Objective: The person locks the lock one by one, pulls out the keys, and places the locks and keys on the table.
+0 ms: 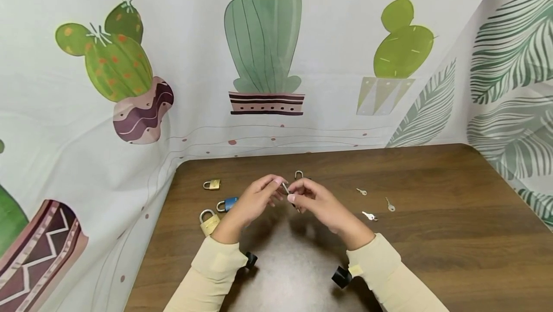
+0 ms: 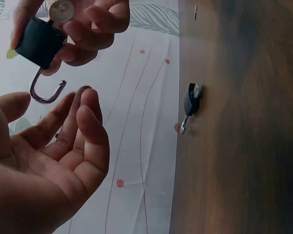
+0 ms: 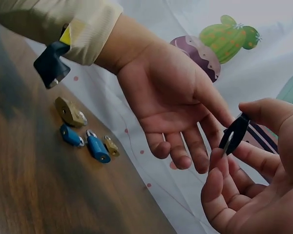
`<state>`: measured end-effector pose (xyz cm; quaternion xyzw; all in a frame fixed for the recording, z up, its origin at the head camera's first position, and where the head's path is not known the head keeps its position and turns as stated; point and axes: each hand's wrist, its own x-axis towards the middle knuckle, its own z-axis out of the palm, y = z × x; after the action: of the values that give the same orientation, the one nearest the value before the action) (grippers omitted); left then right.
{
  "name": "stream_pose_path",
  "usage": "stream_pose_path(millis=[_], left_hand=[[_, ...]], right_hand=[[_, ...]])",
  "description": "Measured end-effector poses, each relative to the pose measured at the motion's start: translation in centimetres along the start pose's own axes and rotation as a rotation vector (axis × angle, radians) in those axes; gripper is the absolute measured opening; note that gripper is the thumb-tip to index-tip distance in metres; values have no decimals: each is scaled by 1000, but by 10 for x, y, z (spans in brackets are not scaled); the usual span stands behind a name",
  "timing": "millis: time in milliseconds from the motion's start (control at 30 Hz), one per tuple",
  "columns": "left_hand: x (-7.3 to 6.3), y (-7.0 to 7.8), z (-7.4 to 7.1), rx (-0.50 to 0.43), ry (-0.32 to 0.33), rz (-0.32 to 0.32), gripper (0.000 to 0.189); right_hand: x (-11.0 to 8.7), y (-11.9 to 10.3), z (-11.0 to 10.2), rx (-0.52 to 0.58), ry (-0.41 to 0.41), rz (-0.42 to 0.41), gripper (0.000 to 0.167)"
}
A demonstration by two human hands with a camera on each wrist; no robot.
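Note:
My right hand (image 1: 317,201) pinches a black padlock (image 2: 41,43) between thumb and fingers. A round-headed silver key (image 2: 61,11) sits in the padlock's body, and its steel shackle (image 2: 48,101) hangs open. Close by the shackle is my left hand (image 1: 259,199), palm turned up and fingers loosely bent; its thumb lies beside the metal without gripping it. The right wrist view shows the padlock edge-on, with the left fingertips next to it. Behind the hands, another black padlock (image 2: 190,102) with its shackle up rests on the table.
Left on the wooden table (image 1: 453,197) lie a small brass padlock (image 1: 212,185), a larger brass padlock (image 1: 209,223) and two blue padlocks (image 3: 97,147). Loose keys (image 1: 390,205) lie to the right. A cactus-print cloth (image 1: 194,110) hangs behind the table.

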<state>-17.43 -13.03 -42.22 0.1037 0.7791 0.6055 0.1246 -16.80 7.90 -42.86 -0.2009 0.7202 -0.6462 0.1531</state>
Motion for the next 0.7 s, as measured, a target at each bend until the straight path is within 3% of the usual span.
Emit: stream_pose_path(millis=[233, 400, 533, 700], left_hand=[[3, 0, 4, -47, -32, 21, 45], [4, 1, 5, -95, -59, 39, 42], [4, 4, 8, -117, -97, 82, 43], [4, 5, 10, -164, -140, 140, 42]], right_hand=[[-1, -4, -2, 161, -44, 45, 34], [-2, -5, -5, 302, -108, 69, 24], [-2, -4, -9, 465, -210, 52, 17], [-2, -3, -12, 666, -361, 23, 27]])
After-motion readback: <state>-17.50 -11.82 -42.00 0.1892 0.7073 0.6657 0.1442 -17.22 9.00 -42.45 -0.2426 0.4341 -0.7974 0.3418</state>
